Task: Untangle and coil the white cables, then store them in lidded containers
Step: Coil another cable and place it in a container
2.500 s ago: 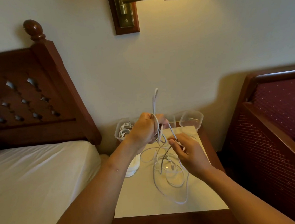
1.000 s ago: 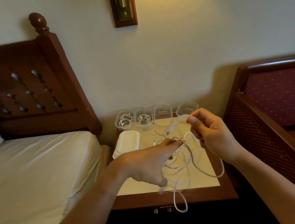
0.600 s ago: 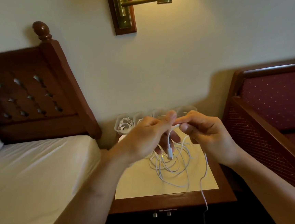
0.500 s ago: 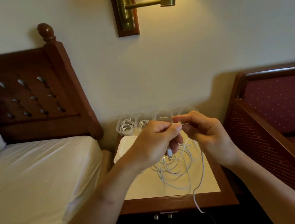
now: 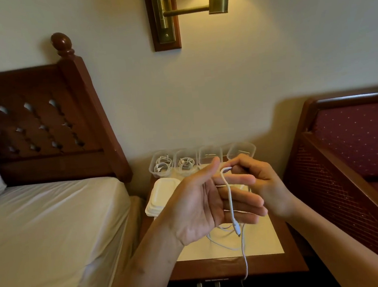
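A white cable (image 5: 229,197) hangs over the straight, spread fingers of my left hand (image 5: 196,211), its connector dangling just below them. My right hand (image 5: 269,186) pinches the cable's upper bend beside my left thumb. The remaining cable lies in loose loops on the nightstand (image 5: 263,242), and one strand drops over the front edge. Several clear containers stand along the back: the two on the left (image 5: 161,166) (image 5: 186,164) hold coiled white cables, while the two on the right (image 5: 209,156) (image 5: 241,150) look without cables. A stack of white lids (image 5: 163,198) sits at the left.
A bed (image 5: 53,224) with a wooden headboard (image 5: 44,124) borders the nightstand on the left. A red upholstered wooden seat (image 5: 355,151) stands close on the right. A brass wall lamp (image 5: 194,7) hangs above.
My left hand has let go of its pinch and opened flat, palm toward me, with the cable now draped across its fingers. My right hand still pinches the cable near its end.
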